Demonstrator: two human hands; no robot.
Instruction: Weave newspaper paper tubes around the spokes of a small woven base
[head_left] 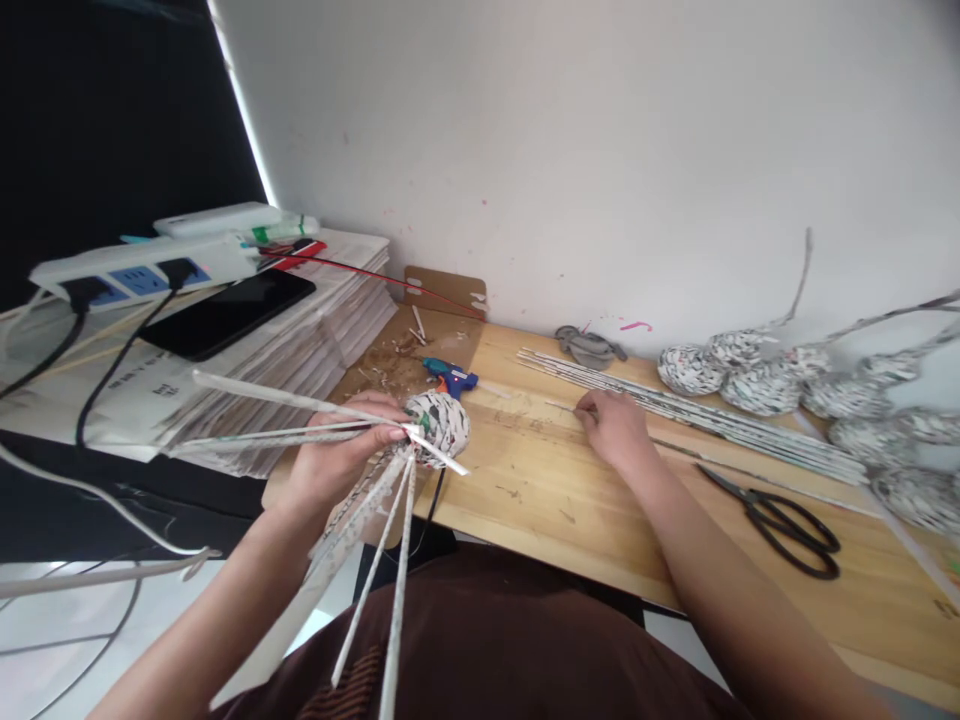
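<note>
My left hand (349,440) is closed on a woven paper ball (442,428), gripping it where several loose paper strips (405,560) fan out to the left and down. The ball's rounded end points to the right, over the table. On the wooden tabletop, the fingers of my right hand (611,425) pinch a thin rolled paper stick (750,462), whose short tip pokes out past the fingertips to the left. Just behind the ball lies a blue glue gun (454,380). A bundle of similar paper sticks (697,415) stretches beyond my right hand.
Black-handled scissors (784,520) lie right of my right forearm. Several woven paper gourds (765,385) stand at the far right. A grey cloth (589,347) rests near the wall. On the left, stacked paper (345,300) carries a phone (229,312) and a power strip (142,270) with cords.
</note>
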